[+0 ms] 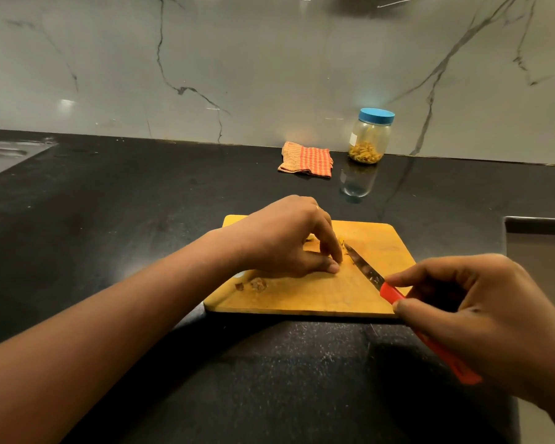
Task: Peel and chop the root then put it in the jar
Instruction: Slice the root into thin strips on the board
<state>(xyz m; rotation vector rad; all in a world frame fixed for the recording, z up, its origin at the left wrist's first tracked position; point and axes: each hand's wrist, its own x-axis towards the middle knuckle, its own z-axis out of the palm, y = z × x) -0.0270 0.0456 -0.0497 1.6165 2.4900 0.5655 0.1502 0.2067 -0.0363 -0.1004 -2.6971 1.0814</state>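
Left hand (285, 241) pinches yellow root piece (342, 242); right hand (481, 315) grips red-handled steel knife (366, 269), blade toward ten o'clock; I'd tuck fingertips (329, 249).

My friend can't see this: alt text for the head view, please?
A left hand holds a yellow root on a wooden board; the right hand holds a red-handled knife beside it. A lidded jar stands behind.
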